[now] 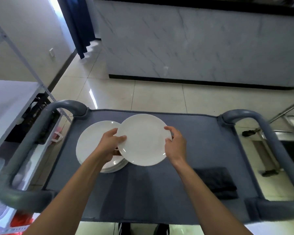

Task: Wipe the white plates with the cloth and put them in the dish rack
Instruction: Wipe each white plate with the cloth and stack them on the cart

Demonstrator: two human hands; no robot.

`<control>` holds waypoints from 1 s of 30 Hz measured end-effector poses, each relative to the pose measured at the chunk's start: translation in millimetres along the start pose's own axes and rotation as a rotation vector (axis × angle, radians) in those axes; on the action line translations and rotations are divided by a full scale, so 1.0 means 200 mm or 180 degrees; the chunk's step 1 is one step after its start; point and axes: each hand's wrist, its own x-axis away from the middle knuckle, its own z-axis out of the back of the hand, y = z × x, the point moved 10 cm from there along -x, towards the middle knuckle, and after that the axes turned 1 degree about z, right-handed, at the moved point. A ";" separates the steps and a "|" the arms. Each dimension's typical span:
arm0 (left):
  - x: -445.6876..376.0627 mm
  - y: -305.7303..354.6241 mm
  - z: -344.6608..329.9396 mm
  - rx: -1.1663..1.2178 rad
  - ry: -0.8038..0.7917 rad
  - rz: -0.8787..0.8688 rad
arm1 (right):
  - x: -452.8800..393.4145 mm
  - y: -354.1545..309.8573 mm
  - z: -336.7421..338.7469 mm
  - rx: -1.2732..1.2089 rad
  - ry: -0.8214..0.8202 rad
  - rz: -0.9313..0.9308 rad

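Overhead: both hands' fingers grip white plate (143, 139) above grey cart top (193, 141); tiled floor (151, 95), marble counter (193, 44) beyond

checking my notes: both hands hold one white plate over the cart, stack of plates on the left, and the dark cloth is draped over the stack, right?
Not quite: the cloth lies flat on the cart, to the right, apart from the stack. The head view shows it. The rest holds: the left hand and right hand hold one plate.

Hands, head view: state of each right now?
Left hand: grips the lifted white plate at its left rim, thumb on top.
Right hand: fingers curled round the same plate's right rim.
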 end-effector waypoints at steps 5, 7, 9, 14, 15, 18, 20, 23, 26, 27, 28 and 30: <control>-0.01 -0.01 -0.23 0.0065 -0.0126 -0.0011 | 0.03 0.14 0.26 -0.0189 0.0289 -0.0051; -0.01 -0.02 -0.32 0.0092 -0.0135 -0.0005 | 0.06 0.27 0.38 -0.0028 0.0425 -0.0212; -0.02 -0.04 -0.39 0.0137 -0.0164 0.0012 | 0.10 0.45 0.49 0.0428 0.0426 -0.0456; -0.03 -0.09 -0.56 0.0069 -0.0274 0.0081 | 0.28 0.86 0.60 0.2486 -0.0482 -0.1222; -0.02 -0.10 -0.59 0.0057 -0.0289 0.0089 | 0.32 0.93 0.60 0.2596 -0.0623 -0.1297; -0.02 -0.13 -0.65 0.0023 -0.0329 0.0137 | 0.37 1.02 0.59 0.2754 -0.0800 -0.1305; -0.01 -0.15 -0.68 -0.0003 -0.0331 0.0158 | 0.36 1.04 0.59 0.2779 -0.0721 -0.1286; -0.01 -0.18 -0.70 0.0001 -0.0323 0.0200 | 0.35 1.02 0.61 0.2790 -0.0417 -0.1155; 0.00 -0.20 -0.69 0.0102 -0.0297 0.0224 | 0.36 1.00 0.63 0.2562 -0.0128 -0.0944; 0.00 -0.20 -0.68 0.0140 -0.0293 0.0224 | 0.35 0.99 0.66 0.2342 -0.0006 -0.0864; 0.01 -0.20 -0.68 0.0176 -0.0289 0.0215 | 0.35 0.98 0.70 0.1956 0.0171 -0.0808; 0.01 -0.20 -0.67 0.0236 -0.0282 0.0188 | 0.35 0.94 0.83 0.0889 0.0715 -0.0737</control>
